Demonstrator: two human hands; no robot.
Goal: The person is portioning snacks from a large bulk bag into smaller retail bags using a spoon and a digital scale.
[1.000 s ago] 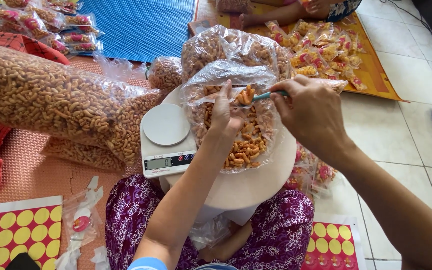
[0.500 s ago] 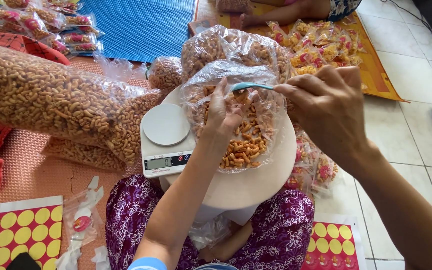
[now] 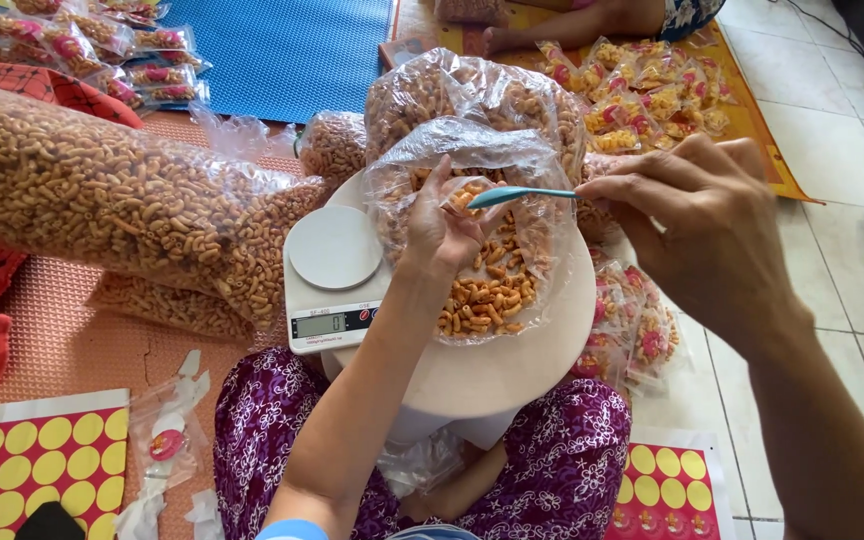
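Two hands at work over the round tray (image 3: pixel 512 370) on your lap. Your right hand (image 3: pixel 697 225) pinches the handle end of a teal spoon (image 3: pixel 520 194); thumb and fingers are closed on it, the bowl pointing away from the hand toward your left. The spoon's long axis runs nearly level, left to right, with the bowl just above the mouth of a small clear pouch (image 3: pixel 464 195).

Your left hand (image 3: pixel 442 235) grips that small pouch, fingers curled around it, holding it upright with its opening facing the spoon. A few orange macaroni pieces show inside. The left hand sits directly at the spoon's bowl end; the right hand is a spoon's length off to the right.

Below both hands lies the open bag of macaroni snacks (image 3: pixel 482 290), spread on the tray. Left of your left wrist, touching the tray edge, is a white digital scale (image 3: pixel 332 260), platform bare. Further left, a big bag of the same snack (image 3: pixel 102 210). Beyond your right hand, a heap of filled small packets (image 3: pixel 652 90) on the orange mat.
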